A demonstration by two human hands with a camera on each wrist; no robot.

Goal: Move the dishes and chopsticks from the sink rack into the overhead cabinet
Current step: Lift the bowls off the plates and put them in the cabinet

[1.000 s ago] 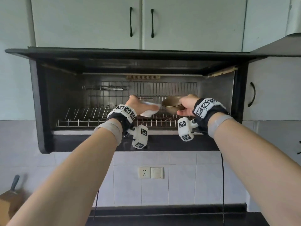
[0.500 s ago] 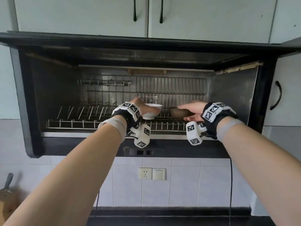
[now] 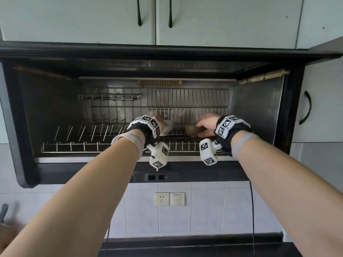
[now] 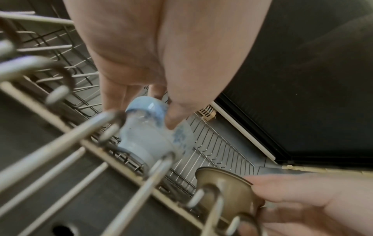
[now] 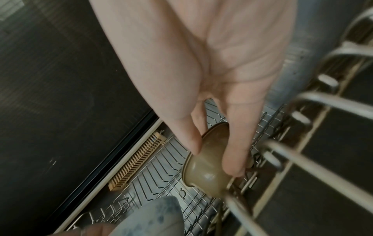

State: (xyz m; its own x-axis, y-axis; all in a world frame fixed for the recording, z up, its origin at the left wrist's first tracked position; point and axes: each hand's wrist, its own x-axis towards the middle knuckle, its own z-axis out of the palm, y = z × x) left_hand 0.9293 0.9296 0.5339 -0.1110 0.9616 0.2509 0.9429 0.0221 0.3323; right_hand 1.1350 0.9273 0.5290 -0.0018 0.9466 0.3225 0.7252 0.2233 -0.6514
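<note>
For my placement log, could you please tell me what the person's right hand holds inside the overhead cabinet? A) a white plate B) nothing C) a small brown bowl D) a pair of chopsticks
C: the right hand pinches the small brown bowl by its rim over the wire rack.

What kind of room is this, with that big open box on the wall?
Probably a home kitchen: a wall-mounted dish cabinet with a metal wire rack, a white-and-blue ceramic bowl, and a tiled wall.
</note>
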